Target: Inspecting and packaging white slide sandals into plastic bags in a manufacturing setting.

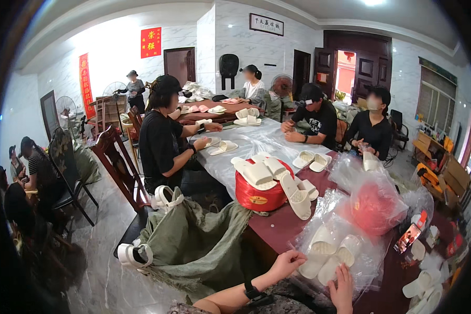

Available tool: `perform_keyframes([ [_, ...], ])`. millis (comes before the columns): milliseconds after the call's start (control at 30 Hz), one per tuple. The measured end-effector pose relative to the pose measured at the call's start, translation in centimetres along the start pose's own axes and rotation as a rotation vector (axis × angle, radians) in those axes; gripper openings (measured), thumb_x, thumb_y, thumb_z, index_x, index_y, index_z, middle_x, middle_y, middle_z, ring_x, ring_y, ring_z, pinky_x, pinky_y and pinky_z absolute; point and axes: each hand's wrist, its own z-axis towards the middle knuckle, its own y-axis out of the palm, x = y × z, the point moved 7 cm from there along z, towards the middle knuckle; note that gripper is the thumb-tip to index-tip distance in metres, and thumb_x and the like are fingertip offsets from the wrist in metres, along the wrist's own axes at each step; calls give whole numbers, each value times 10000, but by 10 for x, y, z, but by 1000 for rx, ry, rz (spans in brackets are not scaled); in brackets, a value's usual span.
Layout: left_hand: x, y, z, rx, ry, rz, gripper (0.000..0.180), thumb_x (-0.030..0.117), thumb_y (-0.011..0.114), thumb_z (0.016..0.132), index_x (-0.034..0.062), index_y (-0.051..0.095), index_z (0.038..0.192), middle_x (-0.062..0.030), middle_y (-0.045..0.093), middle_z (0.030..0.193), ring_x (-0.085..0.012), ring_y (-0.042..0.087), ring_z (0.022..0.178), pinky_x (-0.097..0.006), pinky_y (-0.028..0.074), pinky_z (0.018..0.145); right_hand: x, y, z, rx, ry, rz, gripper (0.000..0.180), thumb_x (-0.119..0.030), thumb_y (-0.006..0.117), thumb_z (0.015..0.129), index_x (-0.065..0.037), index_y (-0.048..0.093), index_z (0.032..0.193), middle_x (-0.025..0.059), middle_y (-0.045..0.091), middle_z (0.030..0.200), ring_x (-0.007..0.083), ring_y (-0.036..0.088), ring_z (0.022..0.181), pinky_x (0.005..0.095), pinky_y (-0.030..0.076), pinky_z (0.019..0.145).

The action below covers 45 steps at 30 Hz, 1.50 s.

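Observation:
My left hand curls its fingers on the left edge of a clear plastic bag that lies on the dark red table. Inside the bag is a pair of white slippers. My right hand lies on the bag's near side, fingers pointing up along one slipper. A black band is on my left wrist.
A round red box topped with several white slippers stands beyond the bag. A red thing in plastic and a phone lie to the right. A green sack slumps at the left. Several people sit around the long table.

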Motion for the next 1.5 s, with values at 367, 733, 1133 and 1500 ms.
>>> perform_keyframes([
  [367,-52,0,-32,-241,-708,-796,214,186,635,994,75,623,1177,21,644,1019,-85,576,862,-267,452,713,-23,4,0,-71,-57,-4,571,-226,699,868,-8,551,1374,219,446,1525,411,400,1415,483,343,1157],
  [733,-17,22,-31,-356,-532,-394,458,277,719,951,-18,633,1290,-45,702,1146,-121,656,960,-264,506,812,-39,3,-6,-67,-110,14,553,-240,723,868,-42,566,1360,201,444,1525,408,457,1366,487,404,1113],
  [1133,-29,-3,-43,-426,-741,-1071,478,135,652,939,-58,543,1362,-149,677,1274,-245,675,1142,-388,515,1022,-21,-25,6,280,116,248,925,-279,856,820,6,315,1514,231,512,1398,341,534,1224,459,438,1044],
  [1500,28,14,-59,-473,-572,-911,529,73,640,966,-38,451,1447,-125,609,1370,-218,614,1230,-353,505,1033,-46,11,11,224,318,971,560,-34,700,909,-1,403,1382,91,618,1143,140,620,1025,299,526,834],
])
